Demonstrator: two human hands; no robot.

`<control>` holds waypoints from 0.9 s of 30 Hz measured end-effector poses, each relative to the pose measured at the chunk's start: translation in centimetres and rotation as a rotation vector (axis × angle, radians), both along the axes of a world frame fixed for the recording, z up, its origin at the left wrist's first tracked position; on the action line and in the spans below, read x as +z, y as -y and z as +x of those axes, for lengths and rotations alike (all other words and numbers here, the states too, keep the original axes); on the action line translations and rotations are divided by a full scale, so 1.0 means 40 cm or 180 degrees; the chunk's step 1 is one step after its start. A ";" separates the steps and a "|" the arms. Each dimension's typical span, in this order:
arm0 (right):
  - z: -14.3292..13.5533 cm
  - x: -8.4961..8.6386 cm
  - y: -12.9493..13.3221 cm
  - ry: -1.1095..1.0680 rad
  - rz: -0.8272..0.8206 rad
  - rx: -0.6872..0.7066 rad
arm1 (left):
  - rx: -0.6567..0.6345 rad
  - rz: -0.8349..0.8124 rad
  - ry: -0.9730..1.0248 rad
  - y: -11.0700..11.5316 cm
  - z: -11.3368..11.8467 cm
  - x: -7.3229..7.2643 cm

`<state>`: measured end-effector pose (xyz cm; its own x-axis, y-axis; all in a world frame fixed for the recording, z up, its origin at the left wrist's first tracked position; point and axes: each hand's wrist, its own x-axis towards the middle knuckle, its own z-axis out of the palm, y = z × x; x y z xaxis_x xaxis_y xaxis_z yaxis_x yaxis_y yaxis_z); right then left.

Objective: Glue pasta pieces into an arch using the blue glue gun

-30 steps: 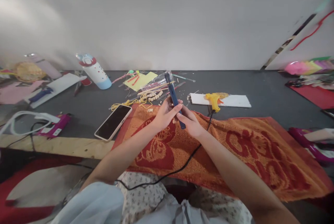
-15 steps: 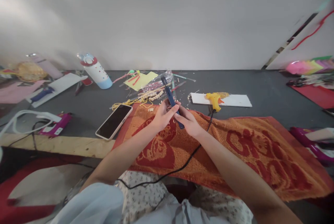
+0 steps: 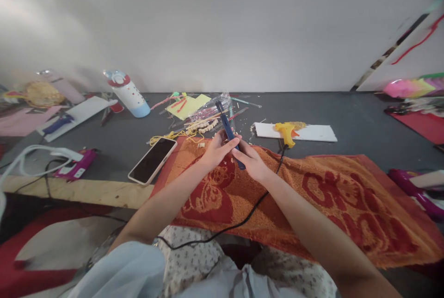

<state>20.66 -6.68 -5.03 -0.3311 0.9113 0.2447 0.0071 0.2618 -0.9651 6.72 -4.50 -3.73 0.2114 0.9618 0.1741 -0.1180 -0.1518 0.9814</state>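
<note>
A slim dark blue object, phone-like and seen edge-on [image 3: 226,127], is held upright at a tilt between both hands, above the orange towel [image 3: 277,196]. My left hand [image 3: 218,150] grips its left side, the thumb lying across it. Around its lower right side close the fingers of my right hand [image 3: 253,161]. Just beyond the hands lie small pale pieces [image 3: 208,127], yellow string [image 3: 163,137] and clear plastic wrapping [image 3: 222,101]. The face of the blue object is hidden.
A phone [image 3: 152,161] lies left of the towel. A yellow glue gun [image 3: 287,132] rests on a white strip [image 3: 321,133], its black cord [image 3: 248,217] crossing the towel. A bottle [image 3: 130,96] stands back left; a purple power strip [image 3: 78,166] lies at left.
The whole view has shifted very slightly. Both hands keep the same hold on the blue object.
</note>
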 end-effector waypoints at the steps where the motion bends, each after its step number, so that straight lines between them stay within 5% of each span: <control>1: 0.001 0.002 0.000 -0.0028 -0.0059 -0.0035 | -0.0017 0.0171 -0.0236 -0.005 -0.008 0.004; 3: 0.003 0.006 0.001 -0.0081 -0.0223 -0.0121 | 0.0204 0.0722 -0.0894 -0.011 -0.031 0.016; 8: 0.012 0.019 0.008 -0.0068 -0.0312 -0.0249 | 0.1547 0.2216 -0.2654 -0.018 -0.088 0.052; 11: 0.014 0.029 0.016 -0.0069 -0.0354 -0.0167 | 0.1907 0.2511 -0.3144 -0.035 -0.107 0.053; 16: 0.011 0.039 0.027 -0.0128 -0.0407 0.0006 | 0.1740 0.2363 -0.3542 -0.069 -0.124 0.023; 27: 0.008 0.049 0.038 -0.0104 -0.0456 0.0167 | 0.1634 0.2216 -0.2902 -0.073 -0.128 0.011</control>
